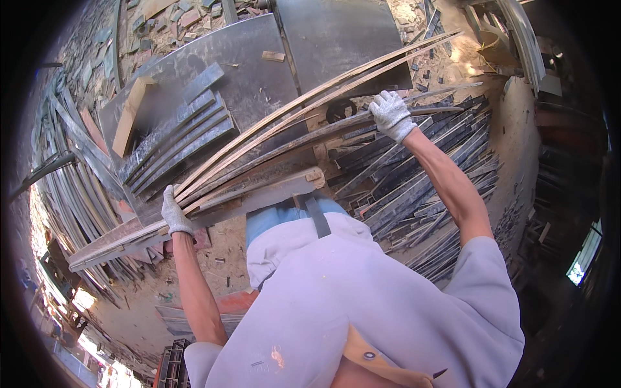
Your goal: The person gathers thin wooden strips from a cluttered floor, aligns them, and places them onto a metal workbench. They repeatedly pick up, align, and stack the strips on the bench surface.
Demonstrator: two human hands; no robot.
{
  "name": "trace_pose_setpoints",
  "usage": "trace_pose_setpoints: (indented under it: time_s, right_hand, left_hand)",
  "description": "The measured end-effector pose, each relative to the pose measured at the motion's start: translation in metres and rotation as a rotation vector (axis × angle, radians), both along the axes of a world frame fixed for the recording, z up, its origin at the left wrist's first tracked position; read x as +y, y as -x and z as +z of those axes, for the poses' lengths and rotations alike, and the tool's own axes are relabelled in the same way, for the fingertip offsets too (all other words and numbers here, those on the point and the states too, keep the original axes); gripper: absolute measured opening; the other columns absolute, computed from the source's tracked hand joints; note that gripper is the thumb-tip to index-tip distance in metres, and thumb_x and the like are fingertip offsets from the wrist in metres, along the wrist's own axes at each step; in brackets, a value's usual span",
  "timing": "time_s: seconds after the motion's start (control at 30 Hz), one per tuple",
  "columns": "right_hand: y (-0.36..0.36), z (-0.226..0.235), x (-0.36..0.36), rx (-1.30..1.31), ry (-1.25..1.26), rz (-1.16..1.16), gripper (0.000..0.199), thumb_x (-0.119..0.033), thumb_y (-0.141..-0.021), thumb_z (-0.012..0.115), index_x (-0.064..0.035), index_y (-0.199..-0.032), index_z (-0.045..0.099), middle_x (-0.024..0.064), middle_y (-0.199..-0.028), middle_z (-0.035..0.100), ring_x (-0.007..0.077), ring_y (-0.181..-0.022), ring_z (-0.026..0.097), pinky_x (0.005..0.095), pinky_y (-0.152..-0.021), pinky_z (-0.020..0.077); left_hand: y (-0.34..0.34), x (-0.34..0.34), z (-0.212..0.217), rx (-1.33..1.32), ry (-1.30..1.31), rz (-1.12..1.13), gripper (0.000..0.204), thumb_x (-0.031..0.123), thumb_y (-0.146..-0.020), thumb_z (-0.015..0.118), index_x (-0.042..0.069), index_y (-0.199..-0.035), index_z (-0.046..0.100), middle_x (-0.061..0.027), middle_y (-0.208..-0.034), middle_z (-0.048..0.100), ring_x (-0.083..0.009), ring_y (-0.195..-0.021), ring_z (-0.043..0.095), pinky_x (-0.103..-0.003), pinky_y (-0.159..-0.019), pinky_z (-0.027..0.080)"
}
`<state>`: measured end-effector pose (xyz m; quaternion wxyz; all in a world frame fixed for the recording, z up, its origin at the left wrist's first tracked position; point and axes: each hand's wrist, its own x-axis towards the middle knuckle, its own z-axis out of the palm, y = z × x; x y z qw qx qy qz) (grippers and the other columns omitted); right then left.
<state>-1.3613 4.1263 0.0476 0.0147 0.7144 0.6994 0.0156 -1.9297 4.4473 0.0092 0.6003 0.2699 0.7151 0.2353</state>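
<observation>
Several long, thin wooden strips (284, 110) run from lower left to upper right across a dark metal work table (252, 48). My left hand (174, 212), in a pale knit glove, is closed at the near left ends of the strips. Farther right, my right hand (391, 115), also gloved, wraps round a darker, slightly bowed strip (323, 132) on the near side of the bunch. My right fingers are curled and the knuckles face up. The left fingertips are partly hidden by the glove's own back.
On the table lie a stack of dark-edged boards (187, 139), a wood block (132, 116) and a small offcut (273, 56). A wooden rail (259, 191) edges its near side. Dark strips (414, 187) are heaped on the ground at right; bundled strips (71, 161) stand at left.
</observation>
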Motion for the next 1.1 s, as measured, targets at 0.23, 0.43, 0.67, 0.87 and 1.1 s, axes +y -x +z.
trace_pose_setpoints:
  time_s: [0.23, 0.43, 0.67, 0.87, 1.1]
  right_hand:
    - [0.0, -0.003, 0.016, -0.015, -0.009, -0.012, 0.013, -0.019, -0.075, 0.07, -0.0127, -0.084, 0.062, 0.0086, -0.086, 0.06, 0.0292, -0.09, 0.06, 0.044, -0.08, 0.0479]
    - [-0.002, -0.003, 0.018, -0.02, -0.067, -0.05, 0.016, -0.021, -0.074, 0.071, -0.0127, -0.084, 0.061, 0.0088, -0.085, 0.058, 0.0291, -0.087, 0.059, 0.0443, -0.079, 0.0475]
    - [-0.009, -0.007, 0.041, 0.004, 0.026, -0.089, 0.013, -0.018, -0.077, 0.067, -0.0106, -0.089, 0.067, 0.0115, -0.095, 0.066, 0.0319, -0.097, 0.065, 0.0456, -0.084, 0.0495]
    - [-0.01, 0.008, 0.025, 0.22, -0.001, -0.151, 0.03, -0.031, -0.084, 0.074, -0.0108, -0.106, 0.072, 0.0127, -0.102, 0.068, 0.0327, -0.101, 0.062, 0.0479, -0.09, 0.048]
    - [-0.011, 0.01, 0.075, 0.298, 0.068, -1.114, 0.054, -0.037, -0.096, 0.062, 0.0031, -0.132, 0.055, 0.0278, -0.106, 0.074, 0.043, -0.098, 0.073, 0.0561, -0.084, 0.0566]
  left_hand:
    - [0.003, 0.007, -0.006, 0.019, 0.047, -0.017, 0.039, 0.043, -0.102, 0.065, 0.007, -0.113, 0.078, -0.0083, -0.106, 0.077, -0.0236, -0.087, 0.073, -0.039, -0.077, 0.061]
    - [0.01, 0.012, -0.013, -0.043, 0.004, -0.058, 0.043, 0.044, -0.102, 0.066, 0.005, -0.116, 0.077, -0.009, -0.11, 0.076, -0.0225, -0.095, 0.072, -0.038, -0.086, 0.059]
    - [0.005, 0.004, -0.014, -0.096, 0.027, -0.053, 0.048, 0.049, -0.102, 0.064, 0.007, -0.124, 0.072, -0.0102, -0.114, 0.076, -0.024, -0.097, 0.074, -0.042, -0.084, 0.062]
    - [0.022, 0.015, -0.031, -0.079, 0.046, -0.059, 0.05, 0.051, -0.1, 0.067, 0.007, -0.123, 0.073, -0.009, -0.116, 0.075, -0.0241, -0.098, 0.072, -0.042, -0.085, 0.061]
    - [0.016, 0.009, -0.016, -0.092, 0.032, -0.06, 0.052, 0.052, -0.102, 0.064, 0.007, -0.127, 0.071, -0.0102, -0.117, 0.074, -0.0257, -0.097, 0.073, -0.043, -0.084, 0.062]
